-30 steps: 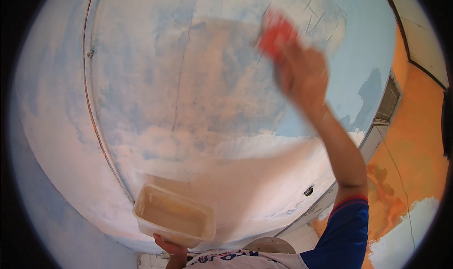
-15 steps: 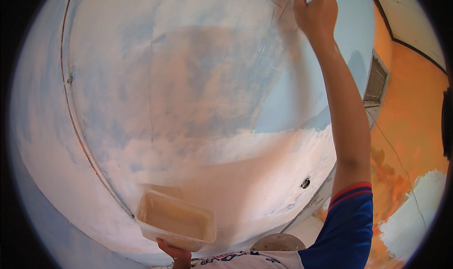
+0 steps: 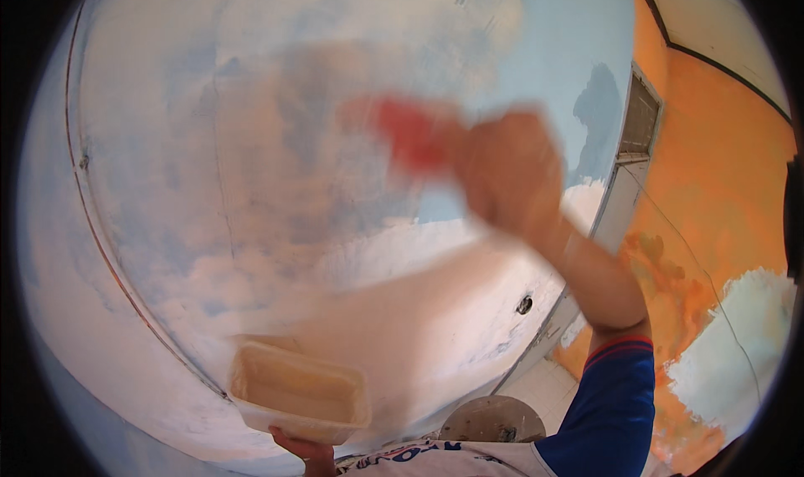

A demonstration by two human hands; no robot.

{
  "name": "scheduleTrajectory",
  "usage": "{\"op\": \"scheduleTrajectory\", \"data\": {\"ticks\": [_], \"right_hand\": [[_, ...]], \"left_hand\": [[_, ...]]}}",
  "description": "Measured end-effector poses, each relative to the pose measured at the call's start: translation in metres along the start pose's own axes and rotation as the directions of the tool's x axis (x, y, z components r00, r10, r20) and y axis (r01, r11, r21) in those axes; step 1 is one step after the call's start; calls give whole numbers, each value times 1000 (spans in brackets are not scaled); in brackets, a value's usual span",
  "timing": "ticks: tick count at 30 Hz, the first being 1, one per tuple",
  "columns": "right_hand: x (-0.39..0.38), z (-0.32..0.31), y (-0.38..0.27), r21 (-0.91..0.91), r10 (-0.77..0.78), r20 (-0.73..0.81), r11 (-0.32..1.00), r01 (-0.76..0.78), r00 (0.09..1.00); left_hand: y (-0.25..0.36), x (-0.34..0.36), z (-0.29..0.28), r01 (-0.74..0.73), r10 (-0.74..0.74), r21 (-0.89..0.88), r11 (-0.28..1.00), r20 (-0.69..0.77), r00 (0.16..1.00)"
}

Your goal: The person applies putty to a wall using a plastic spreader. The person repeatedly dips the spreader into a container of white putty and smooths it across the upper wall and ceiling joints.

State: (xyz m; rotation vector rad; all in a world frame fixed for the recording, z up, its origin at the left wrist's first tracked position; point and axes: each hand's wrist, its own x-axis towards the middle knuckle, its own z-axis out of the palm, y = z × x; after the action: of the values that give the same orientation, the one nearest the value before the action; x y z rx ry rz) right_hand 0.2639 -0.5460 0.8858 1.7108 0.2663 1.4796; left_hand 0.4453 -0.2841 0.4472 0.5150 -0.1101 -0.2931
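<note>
Pale blue wall (image 3: 276, 167) fills most of the view, patched with whitish and pinkish filler that is thickest along a band just below the raised hand. Further to the right of that hand the surface turns to an orange wall (image 3: 712, 184) with its own white patch, and a louvred vent (image 3: 638, 125) sits in the corner between the two.

Right hand (image 3: 511, 175): raised at arm's length, fist closed around a red scraper (image 3: 406, 134) that projects to the left of the knuckles. Both are motion-blurred, so whether the blade edge touches the wall cannot be confirmed; it appears to lie flat against or just off the coated area. The grip looks full and firm, consistent with pressing a blade across plaster. Blue sleeve (image 3: 607, 410) with a red-trimmed cuff covers the upper arm.

Left hand (image 3: 306, 453): low, near the chest, only the fingers visible, curled under a shallow rectangular tray (image 3: 251, 372) of cream plastic. The tray is held roughly level and open side up, with a thin layer of pale compound inside, well below and left of the working hand, so the scraper can be reloaded in easy reach.

Between the arms, below, a round grey object (image 3: 492, 418) shows; identity unclear.
</note>
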Motion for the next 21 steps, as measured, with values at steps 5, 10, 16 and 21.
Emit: {"op": "scheduleTrajectory", "data": {"ticks": [5,10,16,21], "right_hand": [[68,9,154,-261,293,-213,903,-343,932],[1,16,101,-209,146,100,970,-123,984],[-27,-19,0,41,128,312,988,-148,941],[35,-10,133,-253,391,-123,876,-410,912]], "left_hand": [[-10,-7,18,136,-136,-9,991,-42,990],[-22,-8,-11,75,-73,163,984,-17,997],[-14,-12,7,161,-162,-75,984,-11,987],[-22,-8,-6,183,-183,-4,983,11,983]]}}
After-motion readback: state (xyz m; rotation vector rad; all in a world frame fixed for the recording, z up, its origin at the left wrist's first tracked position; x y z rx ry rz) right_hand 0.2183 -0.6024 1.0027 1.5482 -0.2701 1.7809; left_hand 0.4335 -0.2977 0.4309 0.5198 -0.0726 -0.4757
